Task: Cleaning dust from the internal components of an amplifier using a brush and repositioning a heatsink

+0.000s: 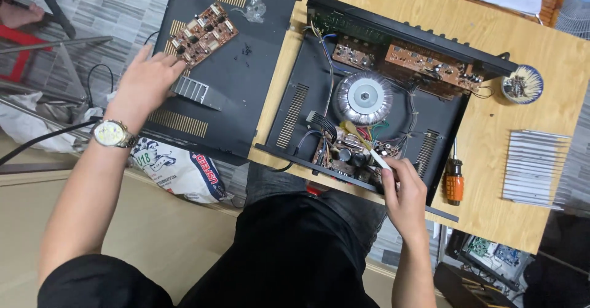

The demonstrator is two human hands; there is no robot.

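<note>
Two hands work: right hand (405,194) grips a brush (364,143) over the opened chassis (442,120); left hand (149,77), fingers spread loose, touches the removed board (203,34) on the lid (246,86).

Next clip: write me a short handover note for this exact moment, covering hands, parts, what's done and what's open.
Right hand holds a small brush, bristles over the board at the front of the open amplifier chassis.
Left hand rests on the removed cover, beside the loose circuit board and heatsink.
Done: cover off, one board out.
Left: board still out, cover off. Screwdriver lies right of the chassis.
</note>
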